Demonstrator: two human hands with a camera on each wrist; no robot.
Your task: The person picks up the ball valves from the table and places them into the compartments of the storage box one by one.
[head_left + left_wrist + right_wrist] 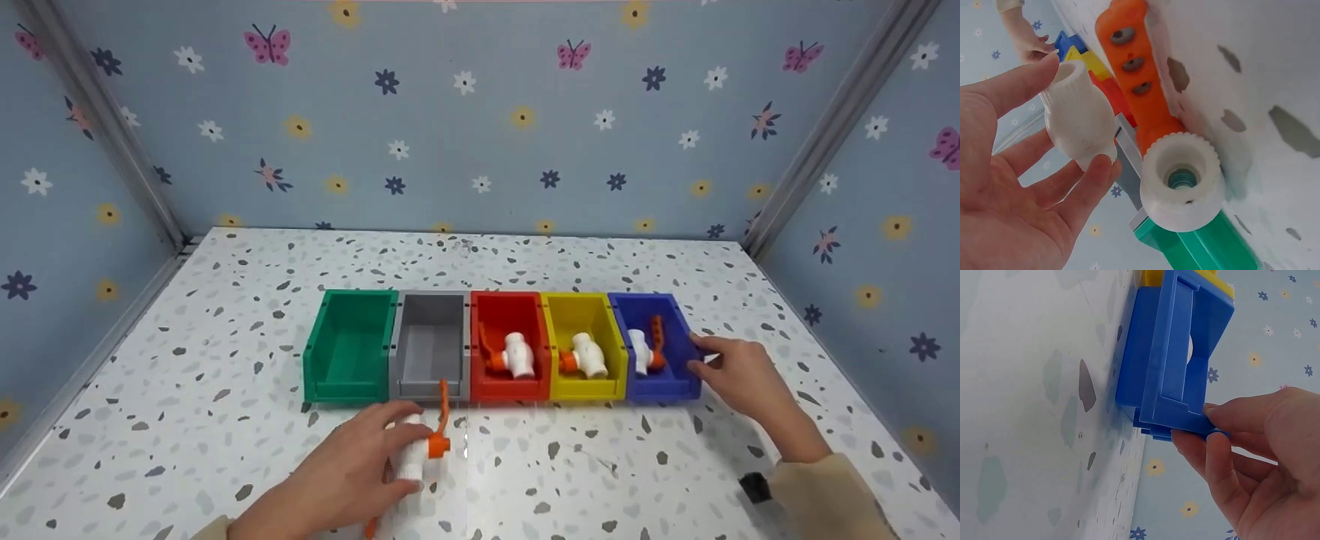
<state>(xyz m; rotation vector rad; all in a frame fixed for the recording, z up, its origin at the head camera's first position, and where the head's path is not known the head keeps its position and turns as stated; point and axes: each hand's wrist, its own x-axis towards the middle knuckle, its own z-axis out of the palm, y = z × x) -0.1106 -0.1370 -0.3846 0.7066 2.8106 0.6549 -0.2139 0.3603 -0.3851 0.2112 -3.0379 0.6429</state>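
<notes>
1. We find the white valve (412,463) at the near part of the bench (555,487), in front of the gray bin (431,349); whether it touches the surface, we cannot tell.
2. Our left hand (349,469) holds it end to end: other fingers toward the bench's far edge, thumb at the opposite end, the orange lever (443,405) pointing at that far edge.
3. We judge the valve light and rigid, probably hard plastic, unlikely to crush; its smooth, rounded belly may roll in a loose pinch.
4. We do best gripping the white body or its ribbed ends, since the lever may swing.
5. A second valve (1182,215) lies near the left hand, so we should mind its handle.
6. Our right hand's fingers pinch the blue bin (664,389) at its rim facing the bench's right edge; that thin wall looks stiff enough for a light pinch.
</notes>
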